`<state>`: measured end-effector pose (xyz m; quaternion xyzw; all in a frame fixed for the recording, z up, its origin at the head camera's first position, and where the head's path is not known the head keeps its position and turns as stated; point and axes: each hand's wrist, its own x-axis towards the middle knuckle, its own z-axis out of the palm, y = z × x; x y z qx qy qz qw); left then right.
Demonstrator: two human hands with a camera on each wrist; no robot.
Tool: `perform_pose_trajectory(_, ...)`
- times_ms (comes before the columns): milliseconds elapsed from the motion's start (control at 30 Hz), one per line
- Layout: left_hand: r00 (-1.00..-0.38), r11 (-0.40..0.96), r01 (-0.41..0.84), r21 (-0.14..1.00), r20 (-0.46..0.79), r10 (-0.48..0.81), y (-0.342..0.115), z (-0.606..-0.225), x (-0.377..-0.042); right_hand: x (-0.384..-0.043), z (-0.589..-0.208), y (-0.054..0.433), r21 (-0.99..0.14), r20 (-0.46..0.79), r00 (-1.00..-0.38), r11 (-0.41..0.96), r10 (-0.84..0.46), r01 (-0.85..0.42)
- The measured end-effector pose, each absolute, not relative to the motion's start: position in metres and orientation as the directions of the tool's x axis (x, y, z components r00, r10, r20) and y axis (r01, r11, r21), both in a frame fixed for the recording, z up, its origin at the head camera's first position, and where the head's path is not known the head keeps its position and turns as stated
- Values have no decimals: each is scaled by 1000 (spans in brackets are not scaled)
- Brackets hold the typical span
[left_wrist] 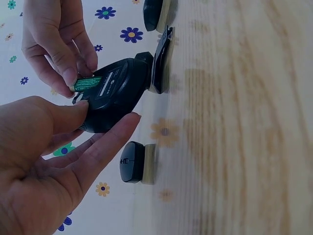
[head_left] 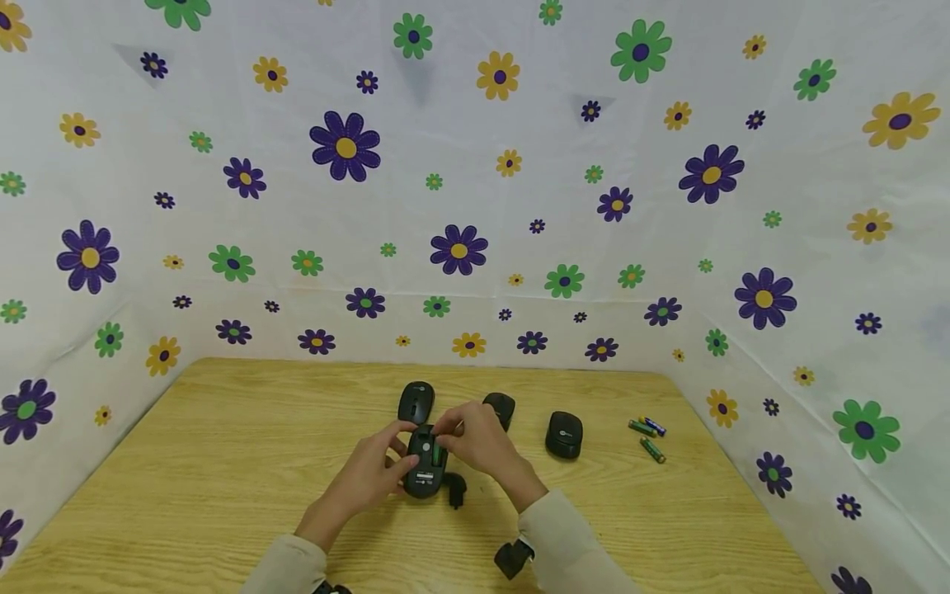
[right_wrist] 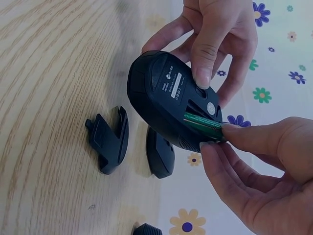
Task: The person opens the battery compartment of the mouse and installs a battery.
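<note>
My left hand holds a black computer mouse with its underside up, thumb on the underside and fingers along the far side. The battery slot faces up, beside a white label. Between thumb and fingertips, my right hand pinches the end of a green battery, which lies tilted in the slot. In the left wrist view the battery shows its green side beside the right thumb. The mouse's detached black cover lies on the table below it, just right of the mouse in the head view.
Behind the hands stand two more black mice, one at left and one partly hidden by my right hand. A third mouse is farther right. Several loose batteries lie near the right edge of the wooden table. Flowered cloth surrounds it.
</note>
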<state>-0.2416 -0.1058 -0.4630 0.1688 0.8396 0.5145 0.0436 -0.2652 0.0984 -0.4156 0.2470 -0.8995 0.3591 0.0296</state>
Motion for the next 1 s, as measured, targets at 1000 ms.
perform_pose_trajectory(1000,-949,413,228,882,105,298,-109,-460,-239,-266,-431,99,-759,111,-888,538,-447,-366)
